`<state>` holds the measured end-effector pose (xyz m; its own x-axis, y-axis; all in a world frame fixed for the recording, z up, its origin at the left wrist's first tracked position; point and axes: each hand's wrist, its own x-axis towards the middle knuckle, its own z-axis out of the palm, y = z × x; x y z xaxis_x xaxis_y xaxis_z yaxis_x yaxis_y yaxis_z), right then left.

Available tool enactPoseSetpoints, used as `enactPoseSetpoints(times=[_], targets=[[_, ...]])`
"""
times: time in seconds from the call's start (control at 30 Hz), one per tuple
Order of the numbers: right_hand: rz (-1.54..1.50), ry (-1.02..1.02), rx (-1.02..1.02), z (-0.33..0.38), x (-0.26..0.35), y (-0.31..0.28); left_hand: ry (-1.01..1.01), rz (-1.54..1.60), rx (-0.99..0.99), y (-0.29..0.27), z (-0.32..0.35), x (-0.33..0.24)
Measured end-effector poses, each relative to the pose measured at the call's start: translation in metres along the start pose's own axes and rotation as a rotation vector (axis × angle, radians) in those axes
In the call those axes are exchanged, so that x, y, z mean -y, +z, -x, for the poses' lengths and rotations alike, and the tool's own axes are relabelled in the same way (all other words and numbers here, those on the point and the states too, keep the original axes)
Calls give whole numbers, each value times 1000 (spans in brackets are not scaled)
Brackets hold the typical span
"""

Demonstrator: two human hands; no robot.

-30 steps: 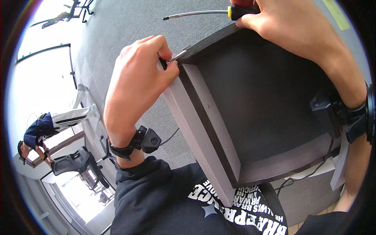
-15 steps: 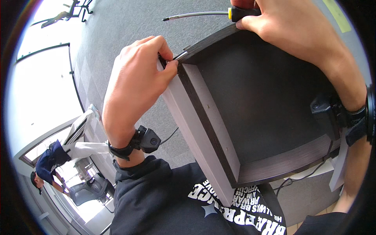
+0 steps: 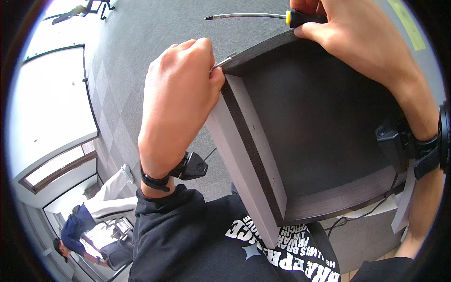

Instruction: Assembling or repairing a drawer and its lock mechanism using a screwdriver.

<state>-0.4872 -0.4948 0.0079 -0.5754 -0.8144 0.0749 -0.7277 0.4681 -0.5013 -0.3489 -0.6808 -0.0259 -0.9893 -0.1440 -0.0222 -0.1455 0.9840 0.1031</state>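
A dark wood-grain furniture frame [image 3: 340,191] with a recessed black panel [image 3: 319,113] lies tilted in front of me. Along its left side runs a pale grey leg [image 3: 244,174], its near end against my sweatshirt. At the far left corner, my left hand [image 3: 181,89] is closed with thumb and fingers pinching a thin silver metal rod [image 3: 221,63]; its exact kind is unclear. My right hand [image 3: 345,35] grips a screwdriver [image 3: 249,15] with a black and yellow handle. Its shaft points left beyond the frame's far edge, while my right thumb touches that edge.
Grey carpet [image 3: 136,56] spreads beyond the frame. At the lower left, another person [image 3: 80,225] bends over a dark office chair [image 3: 117,251]. A thin black cable [image 3: 347,218] hangs under the frame's near right side. Yellow tape [image 3: 408,23] marks the far right.
My left hand has shifted slightly up and right at the corner, its fingers curled more tightly. The screwdriver in my right hand sits a little farther right. The other person appears lower in view.
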Motion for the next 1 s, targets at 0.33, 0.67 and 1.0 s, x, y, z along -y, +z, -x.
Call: enactPoseSetpoints(times=[0.33,0.67,1.0], targets=[[-74,30,5,103,-8,18,92,111,299,4,65,-38],[76,-241,-102,136,-14,24,292,267,383,2,80,-28],[135,-122,42,137,-6,17,192,113,318,18,90,-51]])
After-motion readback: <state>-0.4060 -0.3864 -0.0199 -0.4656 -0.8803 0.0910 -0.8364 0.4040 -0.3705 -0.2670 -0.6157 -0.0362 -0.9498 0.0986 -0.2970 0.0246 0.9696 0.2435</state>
